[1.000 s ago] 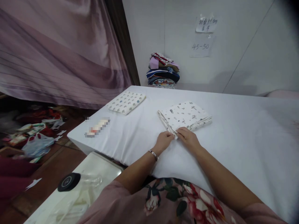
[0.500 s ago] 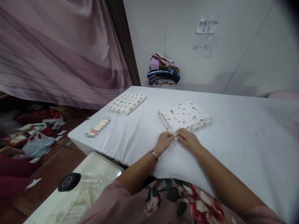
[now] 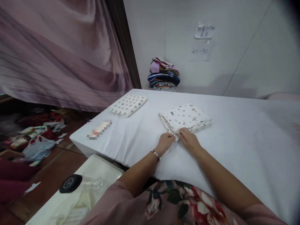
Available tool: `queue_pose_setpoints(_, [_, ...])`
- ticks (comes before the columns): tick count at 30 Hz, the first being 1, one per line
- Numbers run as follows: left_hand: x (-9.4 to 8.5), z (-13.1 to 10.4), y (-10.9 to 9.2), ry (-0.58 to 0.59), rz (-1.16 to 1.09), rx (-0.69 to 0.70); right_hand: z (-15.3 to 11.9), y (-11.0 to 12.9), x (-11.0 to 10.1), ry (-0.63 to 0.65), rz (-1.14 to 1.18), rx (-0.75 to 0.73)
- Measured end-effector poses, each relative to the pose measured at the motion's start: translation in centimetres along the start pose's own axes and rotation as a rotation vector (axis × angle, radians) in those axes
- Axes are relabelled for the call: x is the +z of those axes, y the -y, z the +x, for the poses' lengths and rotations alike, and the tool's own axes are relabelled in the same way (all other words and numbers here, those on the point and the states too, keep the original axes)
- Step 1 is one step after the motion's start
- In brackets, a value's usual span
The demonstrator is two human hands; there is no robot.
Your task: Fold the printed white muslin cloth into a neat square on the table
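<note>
On the white counter (image 3: 234,137), the left hand (image 3: 165,142) and right hand (image 3: 190,141), both closed, pinch the folded leaf-print cloth (image 3: 185,115) at its near corner.

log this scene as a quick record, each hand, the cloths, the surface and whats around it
left hand: pinching near corner of folded white printed cloth; bracelet on wrist
right hand: fingers at same corner, just right of left hand
other cloth: folded cream cloth with grey print, lying apart, farther left
surface: white-covered table
pixelated item: near table's left edge, unidentifiable
beyond far edge: stack of folded fabrics
wall: two paper notes, lower one reads 45-50
</note>
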State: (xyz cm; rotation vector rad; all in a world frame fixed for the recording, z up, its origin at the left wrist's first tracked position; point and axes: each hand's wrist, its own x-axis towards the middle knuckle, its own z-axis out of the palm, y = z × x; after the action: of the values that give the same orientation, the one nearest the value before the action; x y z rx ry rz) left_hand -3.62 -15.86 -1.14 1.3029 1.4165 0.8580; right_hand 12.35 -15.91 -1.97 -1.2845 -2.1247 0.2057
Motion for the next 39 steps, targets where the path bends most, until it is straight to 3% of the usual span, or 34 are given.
queue_pose_setpoints(3, [-0.1,-0.1,-0.3,0.045,-0.14,-0.079,-0.2,0.0,-0.4,0.036,0.007,-0.021])
queue_pose_setpoints(8, [0.3,-0.1,-0.4,0.047,-0.225,-0.082,-0.4,0.3,-0.9,0.119,0.046,-0.037])
queue_pose_setpoints(16, [0.7,-0.2,-0.5,0.018,-0.212,-0.031,0.0,0.1,0.5,-0.008,0.156,0.062])
queue_pose_setpoints(21, [0.4,0.0,0.6,-0.017,-0.186,0.025,0.5,-0.1,-0.2,-0.048,0.157,0.053])
queue_pose_setpoints(25, [0.1,-0.3,0.6,-0.045,-0.151,-0.077,0.8,-0.3,-1.4,-0.065,0.115,0.013])
queue_pose_setpoints(30, [-0.3,-1.0,-0.6,0.019,-0.214,-0.227,0.8,-0.4,-1.9,-0.021,0.056,-0.056])
queue_pose_setpoints(39, [0.6,-1.4,-0.5,0.093,-0.191,-0.197,0.4,-0.5,-1.9,0.016,0.016,-0.068])
